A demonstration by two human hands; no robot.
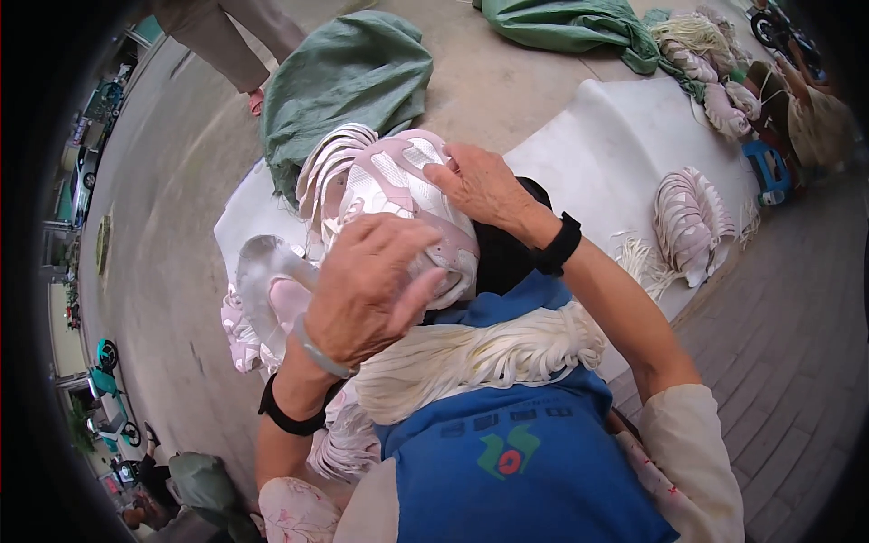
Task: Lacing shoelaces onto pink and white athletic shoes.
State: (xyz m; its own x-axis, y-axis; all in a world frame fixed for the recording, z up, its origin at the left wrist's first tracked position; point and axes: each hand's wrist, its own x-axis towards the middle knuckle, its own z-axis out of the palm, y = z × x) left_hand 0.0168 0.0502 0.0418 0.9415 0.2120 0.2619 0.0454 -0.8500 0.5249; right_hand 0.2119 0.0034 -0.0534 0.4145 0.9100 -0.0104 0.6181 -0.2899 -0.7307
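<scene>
A pink and white shoe upper lies in front of me, against a fanned stack of matching uppers. My right hand is closed at the upper's far right edge, thumb and fingers pinching it. My left hand is over the near left part of the upper, its thumb apart from its bent fingers, and nothing shows between them. It hides part of the upper. Across my lap, on a blue apron, lies a thick bundle of cream-white shoelaces.
A white sheet covers the ground, with another stack of uppers at right. Green sacks stand ahead. More uppers lie at left. A person's legs are at the far left; another person sits far right by a blue stool.
</scene>
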